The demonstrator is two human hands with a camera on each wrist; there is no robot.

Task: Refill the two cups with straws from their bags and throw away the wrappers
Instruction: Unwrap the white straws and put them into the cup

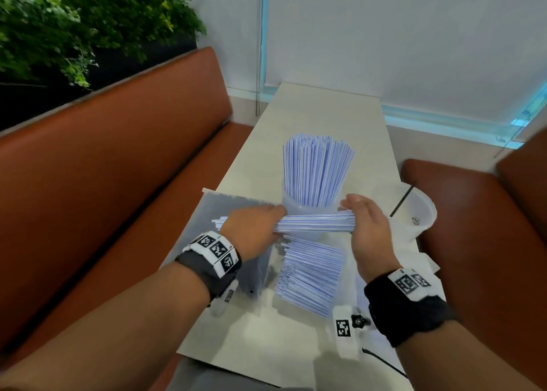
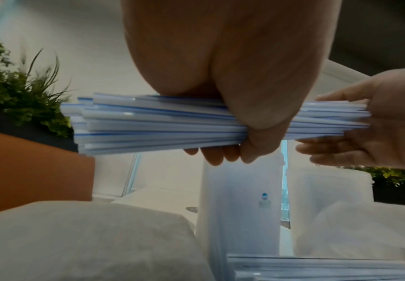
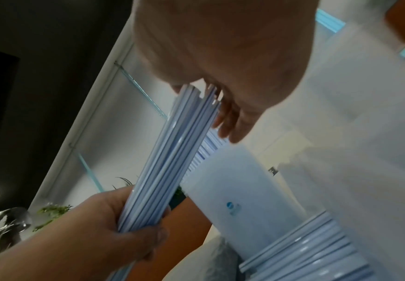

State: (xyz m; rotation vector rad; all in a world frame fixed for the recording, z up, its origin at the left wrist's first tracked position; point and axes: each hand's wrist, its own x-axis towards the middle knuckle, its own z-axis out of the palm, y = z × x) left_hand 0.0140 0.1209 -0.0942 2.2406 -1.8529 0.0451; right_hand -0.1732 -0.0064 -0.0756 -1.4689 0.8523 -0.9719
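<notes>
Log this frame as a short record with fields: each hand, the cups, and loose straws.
left hand: grips a horizontal bundle of white blue-striped straws
right hand: open, palm against the bundle's end
clear plastic cup behind the hands: packed with upright straws
second clear plastic cup, on the right: one black straw
loose straws: pile on the table beneath the hands

Blue-striped straw bundle (image 1: 313, 224) horizontal above cup (image 1: 299, 210)

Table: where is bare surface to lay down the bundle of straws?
The table is bare beyond the full cup, toward the window, and near its front edge. Around the loose straws, plastic bag and second cup, it is crowded.
</notes>
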